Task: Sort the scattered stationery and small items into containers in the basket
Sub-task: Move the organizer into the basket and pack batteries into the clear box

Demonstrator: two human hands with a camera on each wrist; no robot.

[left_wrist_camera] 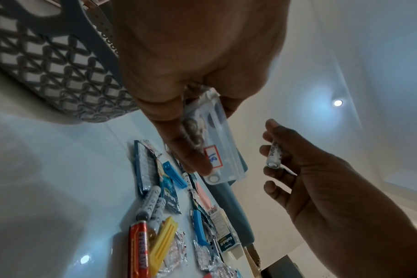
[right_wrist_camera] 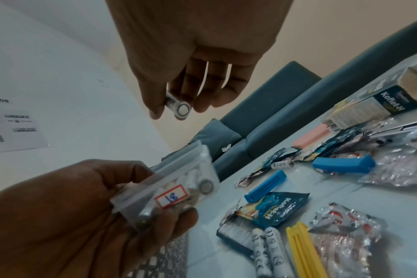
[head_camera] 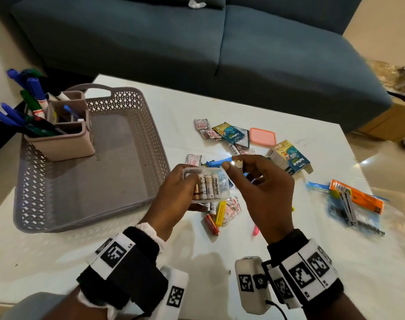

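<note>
My left hand (head_camera: 177, 192) grips a small clear plastic box (head_camera: 208, 185) above the table; several white batteries lie side by side in it. A label reading 18 is stuck on the box's underside (left_wrist_camera: 214, 158) (right_wrist_camera: 171, 196). My right hand (head_camera: 257, 179) pinches one white battery (head_camera: 238, 163) (left_wrist_camera: 273, 156) (right_wrist_camera: 180, 108) between thumb and fingers, just right of and above the box. More white batteries (right_wrist_camera: 269, 250) (left_wrist_camera: 152, 199) and a red battery (head_camera: 212, 224) (left_wrist_camera: 139, 248) lie on the white table (head_camera: 220, 250) below the box.
A grey lattice basket (head_camera: 127, 105) sits at left with a pen holder (head_camera: 65, 144) full of markers. Scattered on the table are foil sachets (head_camera: 202, 124), blue clips (right_wrist_camera: 267, 186), a yellow clip (head_camera: 220, 213), Koflet-H packets (head_camera: 289, 158), a pink lid (head_camera: 262, 136) and a zip bag (head_camera: 356, 209). A sofa (head_camera: 197, 42) stands behind.
</note>
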